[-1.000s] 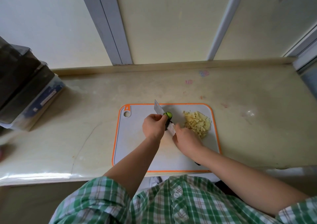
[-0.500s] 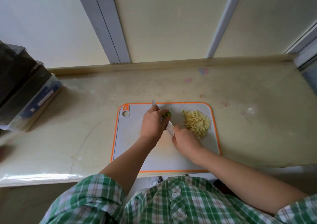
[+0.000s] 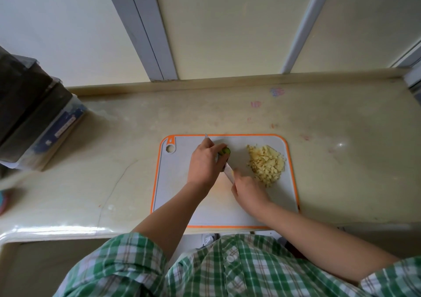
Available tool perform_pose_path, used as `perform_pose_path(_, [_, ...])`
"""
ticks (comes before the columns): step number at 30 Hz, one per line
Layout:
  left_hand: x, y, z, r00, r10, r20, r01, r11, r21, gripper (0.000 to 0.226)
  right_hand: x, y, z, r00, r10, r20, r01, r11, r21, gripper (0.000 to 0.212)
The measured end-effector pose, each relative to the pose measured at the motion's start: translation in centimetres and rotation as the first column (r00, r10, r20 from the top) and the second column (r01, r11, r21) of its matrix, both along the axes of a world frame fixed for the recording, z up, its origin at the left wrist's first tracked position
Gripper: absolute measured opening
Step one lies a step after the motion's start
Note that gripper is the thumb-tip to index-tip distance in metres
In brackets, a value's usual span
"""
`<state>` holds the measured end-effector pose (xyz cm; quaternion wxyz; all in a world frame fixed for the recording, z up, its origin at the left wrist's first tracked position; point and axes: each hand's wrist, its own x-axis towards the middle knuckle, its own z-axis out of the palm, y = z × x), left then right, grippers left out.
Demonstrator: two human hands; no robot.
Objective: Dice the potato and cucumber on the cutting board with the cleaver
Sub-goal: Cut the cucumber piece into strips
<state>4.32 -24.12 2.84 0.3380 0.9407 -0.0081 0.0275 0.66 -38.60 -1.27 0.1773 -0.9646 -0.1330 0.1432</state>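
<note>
Head: left hand [image 3: 206, 162] now covers cucumber [image 3: 226, 151].

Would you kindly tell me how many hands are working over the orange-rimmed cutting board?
2: the left hand holds the green cucumber; the right hand grips the steel cleaver.

A person is working in a kitchen: a cutting board [image 3: 173, 182] is lying on a stone countertop [image 3: 114, 160], the left hand [image 3: 205, 165] is holding a cucumber [image 3: 225, 151] there, the right hand [image 3: 248, 192] is gripping a cleaver [image 3: 228, 172], and diced potato [image 3: 266, 164] is sitting just right of that hand.
</note>
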Motion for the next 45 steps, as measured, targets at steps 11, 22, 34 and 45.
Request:
perform_pose_path(11, [0.1,0.2,-0.5,0.997,0.021,-0.072,-0.025,0.998,-0.049,0.032,0.8,-0.4,1.2,0.991,0.032,-0.130,-0.026,0.999,0.045,0.003])
perform_pose_path(22, [0.5,0.2,-0.7,0.996,0.070,0.048,-0.072,0.996,0.060,0.007,0.7,-1.4,1.9,0.995,0.084,-0.051,-0.082,0.996,0.034,0.014])
perform_pose_path(34, [0.7,0.3,-1.3,0.954,0.262,-0.145,-0.250,0.964,0.094,0.040,0.4,-4.2,2.5,0.963,-0.165,-0.214,0.218,0.944,0.248,0.020])
perform_pose_path(45, [0.8,-0.3,-3.6,0.926,0.081,-0.369,0.038,0.952,0.302,0.045,1.0,-5.1,2.2,0.924,-0.252,-0.288,0.343,0.880,0.329,0.015])
